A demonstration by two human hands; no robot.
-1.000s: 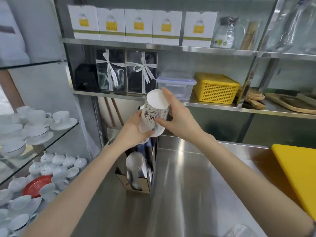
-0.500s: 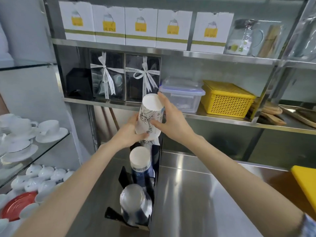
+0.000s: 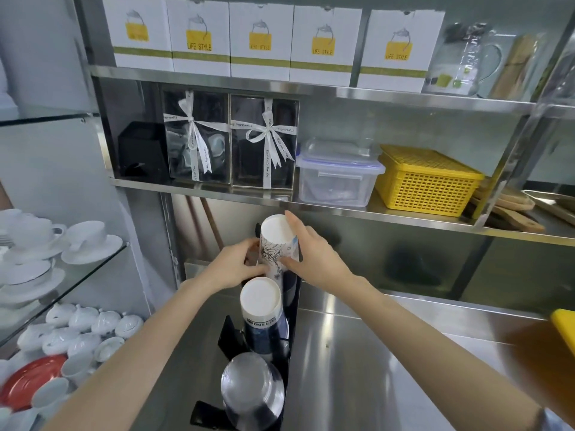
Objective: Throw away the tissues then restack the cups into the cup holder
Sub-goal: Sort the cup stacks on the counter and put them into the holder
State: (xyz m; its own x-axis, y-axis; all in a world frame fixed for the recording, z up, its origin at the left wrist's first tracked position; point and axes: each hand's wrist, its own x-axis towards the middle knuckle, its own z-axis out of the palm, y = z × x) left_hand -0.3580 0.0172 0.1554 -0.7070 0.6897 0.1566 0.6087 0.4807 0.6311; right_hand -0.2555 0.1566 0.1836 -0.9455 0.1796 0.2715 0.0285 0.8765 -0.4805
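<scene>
A stack of white paper cups with a black line drawing [image 3: 275,244] stands upside down in the rear slot of the black cup holder [image 3: 291,309]. My left hand [image 3: 233,269] grips its left side low down. On its right side and top rim sits my right hand [image 3: 311,256]. In front of it, a second upturned stack of white cups with a dark blue band [image 3: 263,312] fills the middle slot. Nearest me, a stack of clear plastic cups [image 3: 252,387] occupies the front slot. No tissues are in view.
The holder stands at the left edge of a steel counter [image 3: 373,362]. A steel shelf [image 3: 342,209] just above carries gift boxes, a clear lidded box [image 3: 339,175] and a yellow basket [image 3: 426,181]. White crockery fills glass shelves [image 3: 62,275] on the left. A yellow board [image 3: 564,325] lies at right.
Both hands have brought the printed cup stack down and back into the holder's rear slot. The view has tilted so the whole holder shows.
</scene>
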